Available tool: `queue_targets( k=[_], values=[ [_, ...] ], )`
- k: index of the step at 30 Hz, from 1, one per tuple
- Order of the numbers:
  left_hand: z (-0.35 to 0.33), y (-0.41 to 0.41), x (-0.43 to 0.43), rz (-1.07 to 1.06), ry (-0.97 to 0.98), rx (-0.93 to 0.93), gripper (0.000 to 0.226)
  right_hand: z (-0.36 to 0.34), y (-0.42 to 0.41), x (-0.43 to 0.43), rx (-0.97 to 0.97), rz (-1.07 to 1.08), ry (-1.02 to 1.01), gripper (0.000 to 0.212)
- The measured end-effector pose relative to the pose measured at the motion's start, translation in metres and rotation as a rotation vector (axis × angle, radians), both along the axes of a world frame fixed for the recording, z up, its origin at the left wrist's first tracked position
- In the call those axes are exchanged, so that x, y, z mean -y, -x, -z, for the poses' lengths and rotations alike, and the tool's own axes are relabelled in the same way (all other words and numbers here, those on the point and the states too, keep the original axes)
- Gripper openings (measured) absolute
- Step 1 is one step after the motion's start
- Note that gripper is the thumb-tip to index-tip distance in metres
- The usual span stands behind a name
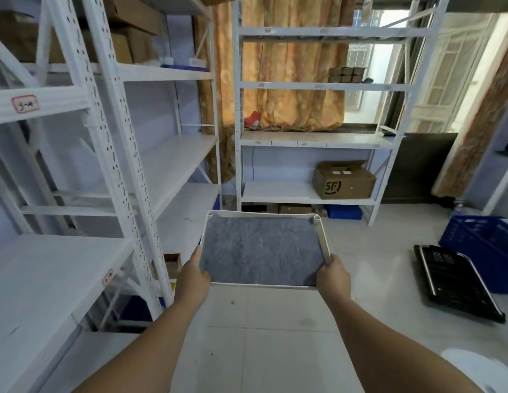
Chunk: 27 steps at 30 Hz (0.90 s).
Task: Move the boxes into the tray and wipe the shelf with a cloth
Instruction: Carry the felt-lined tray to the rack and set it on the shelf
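Note:
I hold a white-rimmed tray [323, 240] level in front of me over the tiled floor. A grey cloth [261, 251] lies flat inside it and covers its bottom. My left hand [192, 276] grips the tray's near left corner. My right hand [333, 276] grips the near right corner. A stack of small dark brown boxes [345, 75] stands on an upper shelf of the far white rack [312, 87]. Brown cardboard boxes [128, 43] sit on the upper shelves of the left rack.
A cardboard box [343, 182] marked SF sits on the far rack's low shelf. A blue crate [485, 245] and a black tray [457, 282] lie on the floor at right. White shelving [48, 279] lines the left side. Orange curtains [292, 80] hang behind the far rack.

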<state>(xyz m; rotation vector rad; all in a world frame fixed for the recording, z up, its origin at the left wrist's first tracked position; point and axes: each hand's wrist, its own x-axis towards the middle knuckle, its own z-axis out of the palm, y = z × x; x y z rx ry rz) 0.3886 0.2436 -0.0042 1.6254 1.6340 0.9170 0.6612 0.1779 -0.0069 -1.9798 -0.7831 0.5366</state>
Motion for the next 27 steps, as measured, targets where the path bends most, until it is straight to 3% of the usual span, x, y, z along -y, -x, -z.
queue_targets(
  k=[7, 15, 27],
  values=[
    [-0.011, -0.071, 0.008, -0.065, -0.022, 0.031, 0.072, 0.000, -0.067, 0.011, 0.023, -0.087, 0.026, 0.034],
    [-0.004, -0.125, 0.008, -0.090, -0.053, -0.063, 0.043, 0.004, -0.123, 0.008, 0.062, -0.116, 0.067, 0.027],
    [0.020, -0.178, -0.058, -0.014, 0.024, -0.032, 0.041, 0.006, -0.180, -0.033, 0.063, -0.079, 0.101, 0.031]
  ],
)
